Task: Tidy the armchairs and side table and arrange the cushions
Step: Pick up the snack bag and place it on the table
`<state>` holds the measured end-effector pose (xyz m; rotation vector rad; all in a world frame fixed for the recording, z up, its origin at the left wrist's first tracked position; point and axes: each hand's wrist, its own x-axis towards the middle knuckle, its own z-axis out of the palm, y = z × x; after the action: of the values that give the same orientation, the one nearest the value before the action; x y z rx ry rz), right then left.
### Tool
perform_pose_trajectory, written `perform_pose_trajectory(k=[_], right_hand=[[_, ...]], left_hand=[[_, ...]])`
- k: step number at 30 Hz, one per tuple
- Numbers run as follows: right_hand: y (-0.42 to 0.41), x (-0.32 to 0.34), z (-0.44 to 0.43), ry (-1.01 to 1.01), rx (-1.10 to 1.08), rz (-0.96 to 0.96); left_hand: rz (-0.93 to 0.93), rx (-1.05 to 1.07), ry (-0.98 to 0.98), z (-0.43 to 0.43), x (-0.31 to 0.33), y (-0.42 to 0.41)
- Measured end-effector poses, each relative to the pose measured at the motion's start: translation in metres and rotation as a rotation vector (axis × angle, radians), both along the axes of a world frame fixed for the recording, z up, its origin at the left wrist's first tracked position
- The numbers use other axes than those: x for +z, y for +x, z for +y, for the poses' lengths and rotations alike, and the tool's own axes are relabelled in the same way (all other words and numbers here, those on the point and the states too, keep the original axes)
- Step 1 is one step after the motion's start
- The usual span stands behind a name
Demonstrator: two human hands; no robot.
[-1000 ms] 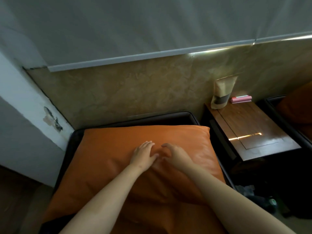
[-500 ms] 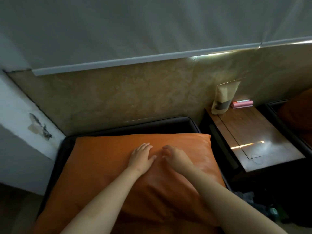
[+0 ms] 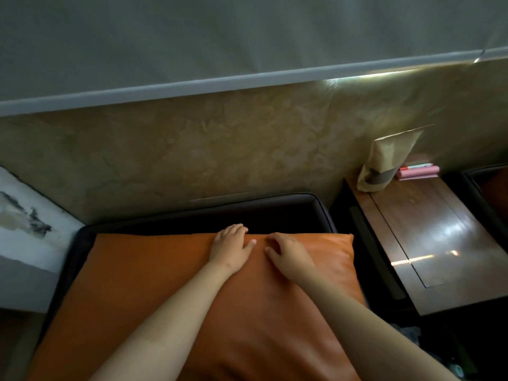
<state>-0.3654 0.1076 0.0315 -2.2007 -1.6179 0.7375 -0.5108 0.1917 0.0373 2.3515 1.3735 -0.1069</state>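
Note:
A large orange cushion (image 3: 154, 287) lies in the dark armchair (image 3: 269, 207) in front of me. My left hand (image 3: 232, 247) rests flat on the cushion near its far edge, fingertips reaching over that edge. My right hand (image 3: 288, 255) presses on the cushion just to the right of it, fingers spread and slightly bent. The two hands lie side by side, a small gap between them. To the right stands the wooden side table (image 3: 439, 259).
On the side table's far end a brown paper pouch (image 3: 384, 163) leans against the wall, with a pink flat object (image 3: 417, 171) beside it. A second dark armchair with an orange cushion (image 3: 494, 188) shows at the right edge. Dark clutter lies on the floor (image 3: 412, 336) below the table.
Both hands have slid forward from the cushion's middle to its far edge. The view has shifted, so the cushion and table sit lower and further right.

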Motion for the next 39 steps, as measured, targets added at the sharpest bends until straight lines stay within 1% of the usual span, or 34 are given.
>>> perform_pose_trajectory(k=[5,11,14,18,22,24,26,29,30,31,34,35,39], right_hand=[[0.003,-0.013,0.026,-0.044,-0.006,-0.034],[-0.001,-0.015,0.039,-0.116,0.003,-0.109],[-0.005,-0.018,0.032,-0.122,-0.016,-0.145],[-0.012,-0.019,0.012,-0.099,-0.026,-0.184],[-0.016,-0.019,-0.010,-0.075,0.008,-0.168],[-0.016,-0.018,-0.020,-0.095,0.046,-0.157],[-0.016,-0.016,-0.029,-0.110,0.068,-0.152],[-0.021,-0.014,-0.048,-0.060,0.060,-0.154],[-0.024,-0.015,-0.056,-0.022,0.043,-0.142],[-0.026,-0.016,-0.064,0.008,0.020,-0.124],[-0.031,-0.014,-0.082,0.047,-0.027,-0.088],[-0.033,-0.011,-0.087,0.057,-0.031,-0.077],[-0.045,-0.001,-0.104,0.161,-0.049,-0.054]], left_hand=[[0.078,0.041,-0.035,0.023,-0.007,-0.006],[0.169,0.028,-0.123,0.030,-0.010,-0.006],[0.183,0.018,-0.088,0.020,-0.010,-0.008],[0.172,0.007,-0.005,-0.009,-0.013,-0.017],[0.141,-0.007,0.056,-0.039,-0.009,-0.027],[0.118,-0.017,0.024,-0.044,-0.002,-0.034],[0.075,-0.023,-0.067,-0.042,0.009,-0.041],[-0.009,-0.009,-0.252,-0.035,0.023,-0.054],[-0.033,-0.010,-0.277,-0.034,0.025,-0.059],[-0.020,-0.017,-0.272,-0.035,0.026,-0.064],[0.143,-0.055,-0.166,-0.050,0.026,-0.077],[0.157,-0.048,-0.140,-0.057,0.026,-0.080],[0.027,0.040,-0.109,-0.078,0.034,-0.097]])
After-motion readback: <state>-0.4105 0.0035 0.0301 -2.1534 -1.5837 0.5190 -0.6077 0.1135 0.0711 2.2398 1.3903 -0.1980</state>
